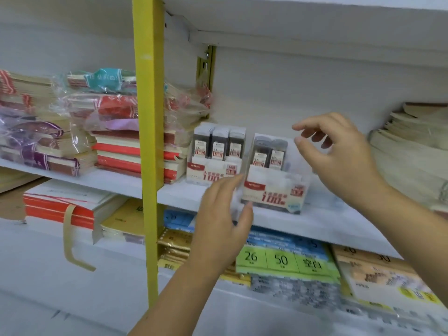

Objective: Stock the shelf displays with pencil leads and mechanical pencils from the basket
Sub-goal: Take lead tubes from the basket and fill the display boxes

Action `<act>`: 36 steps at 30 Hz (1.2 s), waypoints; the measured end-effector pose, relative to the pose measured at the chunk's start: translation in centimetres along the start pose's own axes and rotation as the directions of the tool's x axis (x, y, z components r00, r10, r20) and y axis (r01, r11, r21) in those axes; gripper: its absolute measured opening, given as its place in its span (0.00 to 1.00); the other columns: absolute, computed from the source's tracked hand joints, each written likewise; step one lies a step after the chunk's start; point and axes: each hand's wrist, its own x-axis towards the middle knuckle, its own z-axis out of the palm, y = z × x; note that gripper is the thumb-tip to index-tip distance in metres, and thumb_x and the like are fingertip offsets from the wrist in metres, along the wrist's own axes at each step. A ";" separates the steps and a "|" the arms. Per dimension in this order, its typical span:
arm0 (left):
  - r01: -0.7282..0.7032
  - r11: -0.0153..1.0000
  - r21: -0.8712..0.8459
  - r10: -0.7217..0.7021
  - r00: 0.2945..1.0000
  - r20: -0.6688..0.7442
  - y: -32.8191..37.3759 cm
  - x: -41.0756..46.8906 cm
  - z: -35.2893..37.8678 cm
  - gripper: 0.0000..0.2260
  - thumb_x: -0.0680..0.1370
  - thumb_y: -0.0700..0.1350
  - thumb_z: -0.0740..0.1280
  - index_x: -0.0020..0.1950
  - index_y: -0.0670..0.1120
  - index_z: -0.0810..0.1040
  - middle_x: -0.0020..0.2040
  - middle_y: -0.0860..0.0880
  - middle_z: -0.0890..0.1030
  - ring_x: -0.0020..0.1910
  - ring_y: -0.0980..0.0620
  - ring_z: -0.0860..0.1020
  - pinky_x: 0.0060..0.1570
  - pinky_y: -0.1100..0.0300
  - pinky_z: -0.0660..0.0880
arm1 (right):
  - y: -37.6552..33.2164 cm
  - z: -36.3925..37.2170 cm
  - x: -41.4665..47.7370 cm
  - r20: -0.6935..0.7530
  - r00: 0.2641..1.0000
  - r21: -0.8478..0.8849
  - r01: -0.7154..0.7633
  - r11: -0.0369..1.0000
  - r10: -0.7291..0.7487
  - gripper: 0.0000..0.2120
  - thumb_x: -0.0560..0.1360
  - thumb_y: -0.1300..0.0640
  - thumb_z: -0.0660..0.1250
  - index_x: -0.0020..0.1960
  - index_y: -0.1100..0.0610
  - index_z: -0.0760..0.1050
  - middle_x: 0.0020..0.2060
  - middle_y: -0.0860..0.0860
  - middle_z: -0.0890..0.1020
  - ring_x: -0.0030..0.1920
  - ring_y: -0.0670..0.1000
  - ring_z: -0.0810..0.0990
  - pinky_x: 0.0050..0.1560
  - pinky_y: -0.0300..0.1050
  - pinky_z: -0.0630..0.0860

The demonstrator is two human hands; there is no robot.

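Your left hand [218,221], fingers straight, touches the near box [274,192] holding two lead cases [268,155]; right hand [339,156] hovers loose, empty; far box [208,175] holds three.

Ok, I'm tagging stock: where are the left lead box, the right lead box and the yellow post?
left lead box [204,173], head view, on its front card.
right lead box [274,192], head view, on its front card.
yellow post [148,117], head view, on its front face.
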 end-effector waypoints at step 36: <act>0.494 0.553 0.671 -0.777 0.016 0.629 -18.7 -39.0 8.6 0.24 0.68 0.53 0.80 0.59 0.50 0.75 0.58 0.46 0.77 0.59 0.46 0.75 0.61 0.52 0.73 | 6.4 19.4 -52.8 0.853 0.106 -0.359 -0.592 0.721 0.512 0.28 0.66 0.50 0.79 0.63 0.45 0.73 0.57 0.49 0.66 0.61 0.51 0.63 0.63 0.46 0.67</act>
